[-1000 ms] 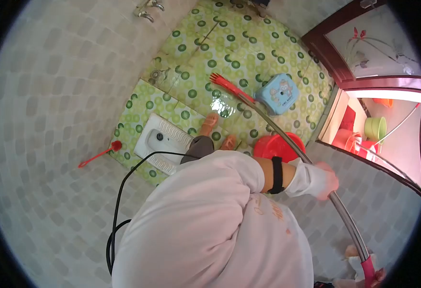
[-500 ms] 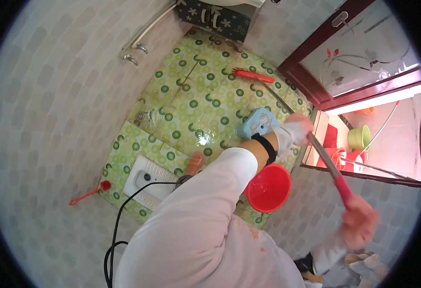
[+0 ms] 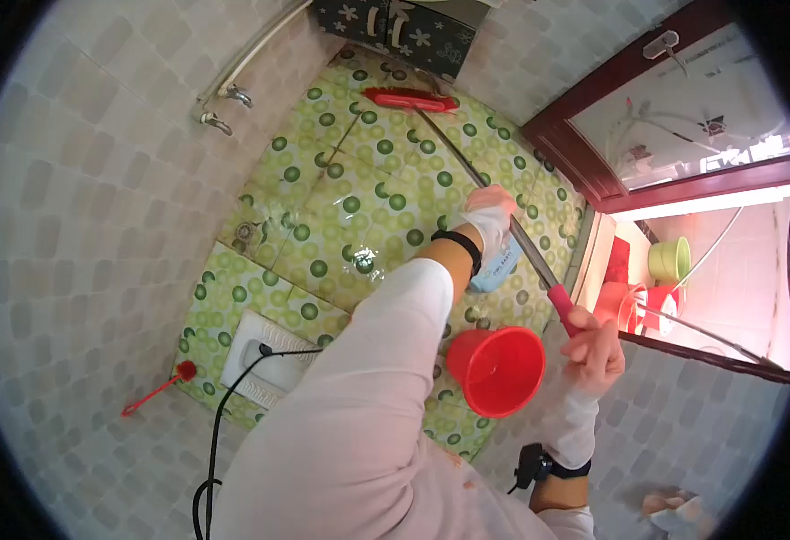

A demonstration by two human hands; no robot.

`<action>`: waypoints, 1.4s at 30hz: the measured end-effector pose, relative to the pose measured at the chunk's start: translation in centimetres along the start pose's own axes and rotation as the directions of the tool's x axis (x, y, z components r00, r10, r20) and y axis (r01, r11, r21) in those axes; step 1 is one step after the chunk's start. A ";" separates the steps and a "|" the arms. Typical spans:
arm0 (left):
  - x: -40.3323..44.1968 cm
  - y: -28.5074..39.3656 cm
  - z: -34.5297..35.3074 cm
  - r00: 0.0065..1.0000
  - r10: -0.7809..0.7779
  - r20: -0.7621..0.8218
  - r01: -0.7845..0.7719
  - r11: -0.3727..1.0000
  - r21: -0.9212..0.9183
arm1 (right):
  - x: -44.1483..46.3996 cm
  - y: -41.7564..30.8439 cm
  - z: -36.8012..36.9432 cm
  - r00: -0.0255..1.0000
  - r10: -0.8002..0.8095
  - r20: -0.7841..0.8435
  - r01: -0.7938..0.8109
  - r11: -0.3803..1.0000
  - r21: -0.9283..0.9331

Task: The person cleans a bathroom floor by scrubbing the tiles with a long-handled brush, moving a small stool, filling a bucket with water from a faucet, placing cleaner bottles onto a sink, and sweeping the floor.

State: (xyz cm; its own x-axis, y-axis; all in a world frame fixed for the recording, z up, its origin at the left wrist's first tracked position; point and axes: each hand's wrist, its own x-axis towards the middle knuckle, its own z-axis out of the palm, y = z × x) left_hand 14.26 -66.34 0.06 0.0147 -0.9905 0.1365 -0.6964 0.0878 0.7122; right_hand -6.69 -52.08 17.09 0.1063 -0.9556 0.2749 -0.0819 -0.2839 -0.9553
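Observation:
A broom with a grey metal pole, a pink grip (image 3: 562, 304) and a red head (image 3: 410, 100) slants across the wet floor. Its bristles rest near the far edge, close to the dark cabinet. My left hand (image 3: 491, 205) is closed around the middle of the pole. At the pink end, my right hand (image 3: 593, 349) holds the grip with its fingers loosely curled. Beneath my left hand a light blue plastic stool (image 3: 497, 268) is partly hidden by the wrist and pole. A red bucket (image 3: 503, 371) stands below it, between my two forearms.
A white squat toilet (image 3: 252, 380) is set in the raised floor at left, with a black cable across it. A red toilet brush (image 3: 185, 370) leans nearby. Taps (image 3: 217, 122) stick out of the left wall. Through the open doorway stand a green bucket (image 3: 669, 259) and red buckets.
The broom head has swept left and farther away, toward the cabinet. Both hands moved left and away from me with the pole, and my right hand's grip looks looser.

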 end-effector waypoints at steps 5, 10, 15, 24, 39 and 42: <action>1.0 1.8 -2.7 0.995 0.074 0.072 -0.080 0.994 0.079 | 2.3 -3.5 2.2 0.944 0.046 -0.328 -0.023 0.997 0.074; 3.0 -4.8 -1.1 0.987 -0.144 -0.069 0.140 0.988 -0.059 | 4.4 3.4 2.5 0.998 0.026 0.065 -0.026 1.000 -0.006; 5.6 -5.0 -3.0 0.996 -0.040 0.075 0.032 0.994 0.105 | 4.7 2.1 3.9 0.995 -0.102 -0.013 0.103 0.991 0.088; 7.4 -11.3 -7.7 0.986 0.124 0.115 -0.153 0.943 0.294 | 7.7 4.2 10.9 0.994 0.007 -0.105 0.016 0.976 0.219; 7.6 -7.1 -15.3 0.959 0.040 0.279 -0.127 0.945 0.302 | 10.1 -0.2 8.7 0.973 -0.214 -0.087 0.226 0.959 0.171; 9.2 -11.4 -14.4 0.975 0.135 0.179 -0.184 0.937 0.296 | 9.5 0.6 13.1 0.990 -0.008 -0.143 0.041 0.972 0.230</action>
State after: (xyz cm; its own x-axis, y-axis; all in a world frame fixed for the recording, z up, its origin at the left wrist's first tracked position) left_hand 32.64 -74.95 3.10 -0.2077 -0.9725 0.1058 -0.8678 0.2331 0.4389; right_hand 7.28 -60.27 17.67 -0.0362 -0.9547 0.2952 0.1528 -0.2972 -0.9425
